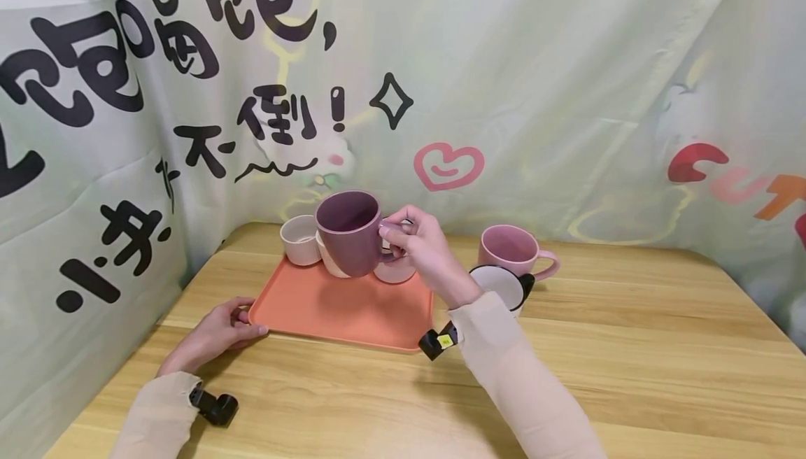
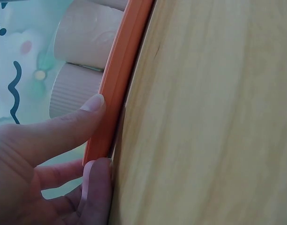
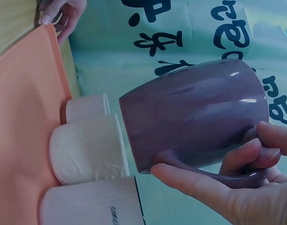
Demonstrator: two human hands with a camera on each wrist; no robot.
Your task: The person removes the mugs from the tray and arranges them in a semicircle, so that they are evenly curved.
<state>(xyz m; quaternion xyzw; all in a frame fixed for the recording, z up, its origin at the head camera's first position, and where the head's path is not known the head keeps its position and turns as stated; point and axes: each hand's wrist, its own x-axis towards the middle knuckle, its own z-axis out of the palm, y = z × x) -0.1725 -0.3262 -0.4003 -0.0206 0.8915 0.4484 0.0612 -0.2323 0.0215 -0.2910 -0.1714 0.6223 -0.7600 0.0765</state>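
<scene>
My right hand (image 1: 412, 238) grips the handle of a purple mug (image 1: 350, 232) and holds it in the air above the far part of an orange tray (image 1: 352, 308). In the right wrist view the purple mug (image 3: 195, 117) hangs with my fingers (image 3: 246, 157) curled round its handle, over pale cups (image 3: 87, 150). My left hand (image 1: 227, 326) pinches the tray's near left corner, thumb on the rim. The left wrist view shows my thumb (image 2: 64, 124) pressed on the orange rim (image 2: 117, 79). Three pale cups (image 1: 301, 238) stand at the tray's far edge.
A pink mug (image 1: 513, 249) and a white cup with a black outside (image 1: 500, 285) stand on the wooden table (image 1: 630, 347) right of the tray. A printed cloth backdrop (image 1: 504, 81) closes the back and left sides.
</scene>
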